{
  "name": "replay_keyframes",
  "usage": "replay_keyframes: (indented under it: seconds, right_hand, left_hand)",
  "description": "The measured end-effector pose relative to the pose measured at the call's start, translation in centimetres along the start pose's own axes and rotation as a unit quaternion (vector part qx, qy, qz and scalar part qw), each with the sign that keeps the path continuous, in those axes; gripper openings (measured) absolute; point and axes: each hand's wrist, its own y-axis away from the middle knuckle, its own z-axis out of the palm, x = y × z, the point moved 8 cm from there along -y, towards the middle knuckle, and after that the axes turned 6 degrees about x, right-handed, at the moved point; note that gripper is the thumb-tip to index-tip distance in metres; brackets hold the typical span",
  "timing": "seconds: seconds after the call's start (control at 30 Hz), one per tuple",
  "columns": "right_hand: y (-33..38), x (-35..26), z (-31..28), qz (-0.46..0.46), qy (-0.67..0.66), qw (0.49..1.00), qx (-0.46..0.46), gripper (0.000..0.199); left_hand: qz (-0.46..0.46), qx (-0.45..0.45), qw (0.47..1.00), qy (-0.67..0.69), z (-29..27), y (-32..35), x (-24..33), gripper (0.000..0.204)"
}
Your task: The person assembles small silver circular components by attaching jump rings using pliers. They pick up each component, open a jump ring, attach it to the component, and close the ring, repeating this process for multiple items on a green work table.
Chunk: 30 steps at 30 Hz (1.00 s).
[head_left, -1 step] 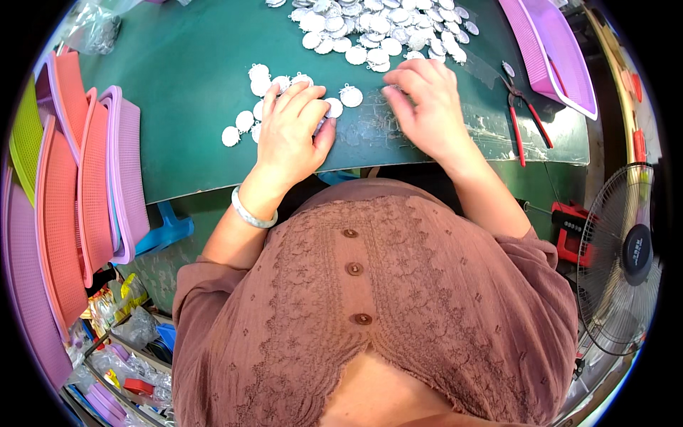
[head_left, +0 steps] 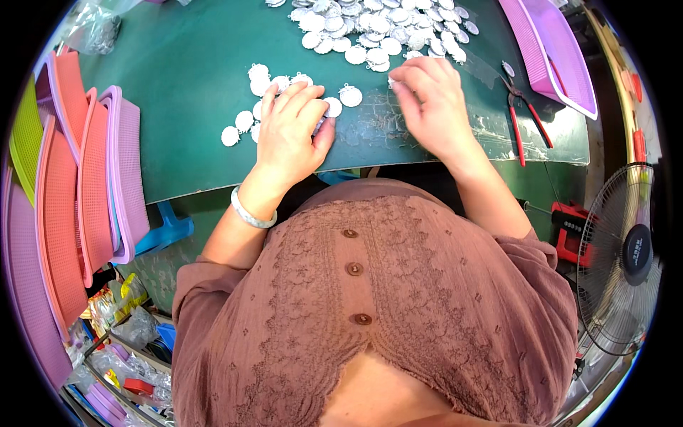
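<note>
My left hand (head_left: 292,132), with a pale bangle (head_left: 250,213) at the wrist, lies over a small group of silvery round pendants. Its fingers are spread, and part of one disc shows beside the thumb. Around that hand lie several loose pendants, one of them the round pendant (head_left: 351,95) just to its right. My right hand (head_left: 430,107) is pinched together a little farther right. A sliver of a silvery pendant (head_left: 391,83) shows at its fingertips; the rest is hidden. Beyond both hands spreads a large pile of the same pendants (head_left: 370,32).
Red-handled pliers (head_left: 518,107) lie open on the green table (head_left: 192,92), right of my right hand. A purple basket (head_left: 580,71) stands at the far right. Stacked pink and purple baskets (head_left: 124,164) are at the left, and a fan (head_left: 612,263) at the right.
My right hand has shifted slightly right, and its fingers have drawn closer together. A pendant's edge now shows at its fingertips. The left hand stays nearly still.
</note>
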Motion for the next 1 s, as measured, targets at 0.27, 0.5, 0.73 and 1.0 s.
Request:
replay_keyframes:
  seconds: [0.27, 0.5, 0.73, 1.0]
  right_hand:
    - [0.9, 2.2, -0.2, 0.029, 0.084, 0.994, -0.059, 0.023]
    - [0.5, 1.4, 1.4, 0.019, 0.015, 0.992, -0.126, 0.031]
    - [0.3, 2.2, 1.3, 0.033, -0.055, 0.981, -0.184, 0.035]
    - [-0.4, 1.1, 1.7, 0.033, -0.026, 0.985, -0.168, 0.030]
  left_hand:
    - [0.027, -0.073, 0.995, -0.063, 0.7, -1.2, 1.6, 0.033]
    - [0.042, -0.098, 0.993, -0.059, 1.6, -1.3, 0.8, 0.026]
    - [0.005, -0.078, 0.995, -0.059, 0.6, -0.7, -0.7, 0.022]
    - [-0.009, -0.063, 0.996, -0.056, 0.4, -0.6, -0.9, 0.025]
